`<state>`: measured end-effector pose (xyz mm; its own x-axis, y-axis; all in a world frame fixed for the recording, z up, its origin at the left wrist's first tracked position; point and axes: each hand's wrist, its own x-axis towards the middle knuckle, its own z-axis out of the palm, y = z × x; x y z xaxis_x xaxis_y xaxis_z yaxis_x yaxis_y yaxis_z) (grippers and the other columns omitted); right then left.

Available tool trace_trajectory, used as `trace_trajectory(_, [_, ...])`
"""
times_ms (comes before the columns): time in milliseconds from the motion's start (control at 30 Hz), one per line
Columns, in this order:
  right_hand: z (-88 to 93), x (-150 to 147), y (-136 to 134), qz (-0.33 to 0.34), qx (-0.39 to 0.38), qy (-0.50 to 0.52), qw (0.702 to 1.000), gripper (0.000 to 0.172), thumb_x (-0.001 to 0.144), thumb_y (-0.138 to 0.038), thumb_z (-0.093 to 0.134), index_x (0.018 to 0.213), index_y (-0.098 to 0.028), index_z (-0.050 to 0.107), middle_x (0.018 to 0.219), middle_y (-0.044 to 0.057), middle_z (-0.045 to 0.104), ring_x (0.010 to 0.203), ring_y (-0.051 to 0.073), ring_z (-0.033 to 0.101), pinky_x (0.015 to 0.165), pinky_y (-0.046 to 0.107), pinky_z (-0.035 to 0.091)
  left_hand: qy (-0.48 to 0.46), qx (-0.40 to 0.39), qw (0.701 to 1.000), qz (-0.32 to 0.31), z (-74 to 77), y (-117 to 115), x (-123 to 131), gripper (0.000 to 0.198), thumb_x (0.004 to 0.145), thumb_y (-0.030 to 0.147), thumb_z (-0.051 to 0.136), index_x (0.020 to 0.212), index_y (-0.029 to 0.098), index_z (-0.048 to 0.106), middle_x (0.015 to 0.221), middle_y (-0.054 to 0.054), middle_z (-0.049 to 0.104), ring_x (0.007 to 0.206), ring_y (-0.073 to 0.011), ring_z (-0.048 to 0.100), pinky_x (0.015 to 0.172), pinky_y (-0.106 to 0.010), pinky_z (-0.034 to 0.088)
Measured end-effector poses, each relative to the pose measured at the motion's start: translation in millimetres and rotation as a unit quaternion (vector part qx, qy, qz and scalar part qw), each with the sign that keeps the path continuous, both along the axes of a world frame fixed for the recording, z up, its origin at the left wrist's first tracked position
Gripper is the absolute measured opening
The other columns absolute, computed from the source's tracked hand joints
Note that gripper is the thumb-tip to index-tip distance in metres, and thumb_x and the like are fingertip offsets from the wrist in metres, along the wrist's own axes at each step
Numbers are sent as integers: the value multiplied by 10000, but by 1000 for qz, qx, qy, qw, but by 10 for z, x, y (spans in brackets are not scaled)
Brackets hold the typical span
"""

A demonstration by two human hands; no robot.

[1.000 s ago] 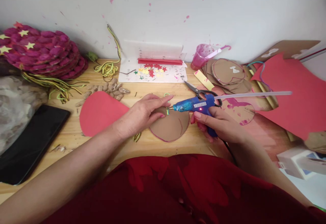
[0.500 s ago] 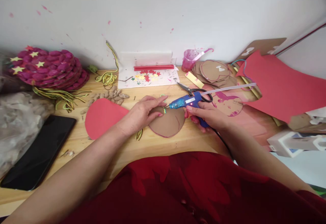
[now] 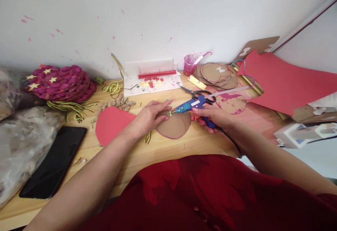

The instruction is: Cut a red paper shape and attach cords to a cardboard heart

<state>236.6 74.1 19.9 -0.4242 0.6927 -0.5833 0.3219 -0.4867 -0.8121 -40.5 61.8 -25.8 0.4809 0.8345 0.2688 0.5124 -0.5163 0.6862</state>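
My right hand [image 3: 212,117] is wrapped around a blue hot glue gun [image 3: 193,104] with a long pale glue stick out of its back. The nozzle meets a short piece of green-yellow cord [image 3: 170,113] on a round brown cardboard cutout [image 3: 175,127]. My left hand [image 3: 151,115] holds the cutout at its upper left edge, thumb and forefinger on either side of the cord. A small loop of cord shows by the forefinger; cord ends [image 3: 149,137] stick out below the hand. A red paper cutout [image 3: 113,124] lies partly under my left wrist.
Black scissors [image 3: 197,93], a pink-stained cup [image 3: 190,65] and stacked cardboard cutouts [image 3: 216,73] lie behind the glue gun. Paper stars [image 3: 151,82] are on a white sheet. Left are peanut shells [image 3: 119,103], a purple decorated stack [image 3: 63,83] and a phone [image 3: 56,161]. Red paper [image 3: 286,80] lies right.
The view has shifted slightly, so the table things sit a little differently in the picture. Both hands keep their places; the nozzle stays at the cord.
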Motion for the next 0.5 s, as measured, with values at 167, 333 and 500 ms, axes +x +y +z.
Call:
trace_trajectory(167, [-21,25,-31,1,-8,29,1000,353,919,-488,597,822,-150,619,512,-47,479,280,58,377,261,186,247,10,5,1000,-3,6,6,1,615,917,226,656,1503,251,473,1235,-52,741,1170,-240,576,1045,-428,483])
trace_trajectory(333, [34,21,-102,-24,-1,37,999,365,948,-498,555,848,-154,625,525,-53,472,282,46,355,257,176,218,11,-5,1000,0,11,-1,-5,598,923,229,642,1498,251,480,1241,-56,737,1195,-241,566,1048,-435,482])
trace_trajectory(500, [56,-7,-97,-36,-19,26,999,433,995,-545,468,877,-162,631,527,-51,469,287,50,385,261,170,213,2,-6,1000,4,-6,12,-13,591,909,247,661,1480,241,506,1220,-60,746,1184,-248,575,1035,-440,492])
